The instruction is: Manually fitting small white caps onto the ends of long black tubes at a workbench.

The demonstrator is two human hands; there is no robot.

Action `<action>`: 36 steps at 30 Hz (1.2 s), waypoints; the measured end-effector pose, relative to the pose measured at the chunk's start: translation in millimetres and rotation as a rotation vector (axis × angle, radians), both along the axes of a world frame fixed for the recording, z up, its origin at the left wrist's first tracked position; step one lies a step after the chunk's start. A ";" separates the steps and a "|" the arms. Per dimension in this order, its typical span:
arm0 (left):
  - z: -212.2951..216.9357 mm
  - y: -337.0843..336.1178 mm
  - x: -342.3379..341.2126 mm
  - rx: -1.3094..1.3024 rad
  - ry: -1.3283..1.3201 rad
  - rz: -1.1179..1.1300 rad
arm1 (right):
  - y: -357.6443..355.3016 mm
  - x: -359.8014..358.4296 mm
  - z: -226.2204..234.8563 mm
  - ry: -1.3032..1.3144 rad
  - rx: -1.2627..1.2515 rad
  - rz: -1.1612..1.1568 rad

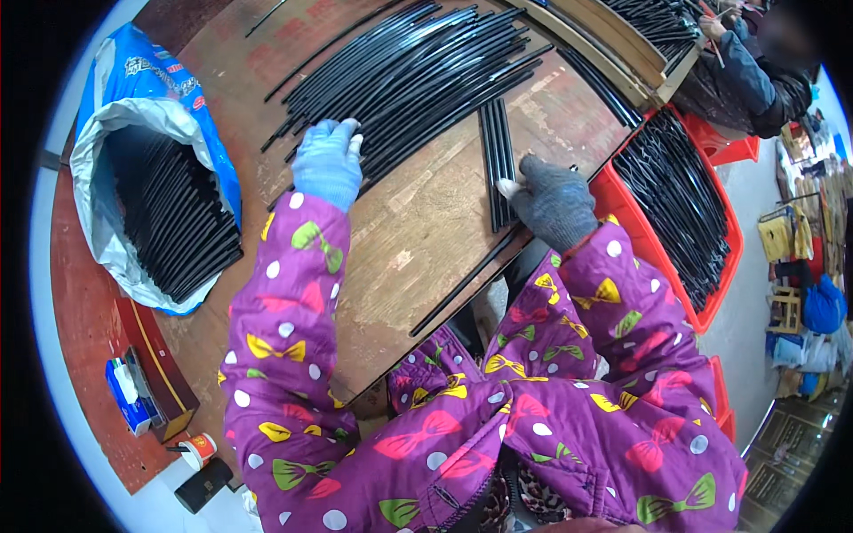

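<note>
L hand (329, 164), blue glove, is right at the L end of the rod pile (418, 71), mid-table. Fingers bunched over the rod ends, tips partly out of sight; can't tell if they're gripping. R hand (553, 204), grey glove, at the small bundle (497, 151): thumb tip at its R edge, forefinger just above, other fingers curled under & hidden. Pinch or no pinch? Can't tell. Bundle lies near the table (418, 213) edge; lone rod (466, 280) along that edge, its upper end near the R glove. Bag (213, 115) far L, more rods inside, lower ends lost in shadow. Red bin (613, 191) on the R, packed w/ rods, partly behind the sleeve. Co-worker (742, 84) top R, cut off by the lens rim.
</note>
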State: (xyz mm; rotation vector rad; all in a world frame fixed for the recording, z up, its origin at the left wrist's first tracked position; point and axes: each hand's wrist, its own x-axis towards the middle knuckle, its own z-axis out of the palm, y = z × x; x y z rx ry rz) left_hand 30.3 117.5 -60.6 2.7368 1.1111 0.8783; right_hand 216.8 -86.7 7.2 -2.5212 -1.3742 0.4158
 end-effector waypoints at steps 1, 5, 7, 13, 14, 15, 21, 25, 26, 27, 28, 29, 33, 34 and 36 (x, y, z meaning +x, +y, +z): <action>-9.0 5.4 10.6 -0.013 0.064 0.013 | 4.1 4.0 -0.4 -0.048 -0.074 0.011; -28.2 2.6 31.2 0.011 0.128 -0.048 | 11.0 16.3 -5.1 -0.115 -0.144 0.017; -31.5 2.8 24.9 0.056 0.109 -0.068 | 12.0 22.4 -4.6 -0.128 -0.134 0.023; -4.0 -28.2 21.9 0.124 0.008 -0.180 | 2.9 121.4 5.2 -0.452 0.025 -0.208; 4.5 -34.1 22.0 0.119 -0.018 -0.221 | 2.3 142.4 10.8 -0.491 -0.083 -0.256; 8.9 -43.6 23.5 0.037 -0.025 -0.254 | -0.2 162.1 6.9 -0.566 -0.174 -0.303; 12.6 -56.2 24.2 -0.022 0.000 -0.332 | -3.0 200.5 -10.4 -0.550 -0.348 -0.300; 13.5 -59.8 19.0 -0.030 0.007 -0.361 | 1.3 189.1 -10.5 -0.649 -0.303 -0.281; 13.3 -60.7 18.2 -0.029 0.007 -0.360 | 1.1 187.9 -10.6 -0.743 -0.247 -0.286; 12.9 -62.3 18.1 -0.049 0.000 -0.365 | 0.9 190.5 -9.1 -0.743 -0.248 -0.288; 12.4 -63.6 17.8 -0.068 -0.006 -0.370 | 1.6 195.2 -6.3 -0.648 -0.303 -0.304; 11.6 -64.5 17.3 -0.068 -0.008 -0.372 | 2.2 198.7 -4.6 -0.551 -0.356 -0.320; 10.0 -65.6 14.1 -0.098 0.009 -0.374 | 4.6 202.6 -6.2 -0.505 -0.368 -0.321; 10.1 -66.0 12.7 -0.108 0.015 -0.383 | 6.6 200.9 -4.8 -0.468 -0.418 -0.293; 14.5 -69.0 12.7 -0.102 0.001 -0.373 | 13.0 195.0 -2.8 -0.433 -0.461 -0.263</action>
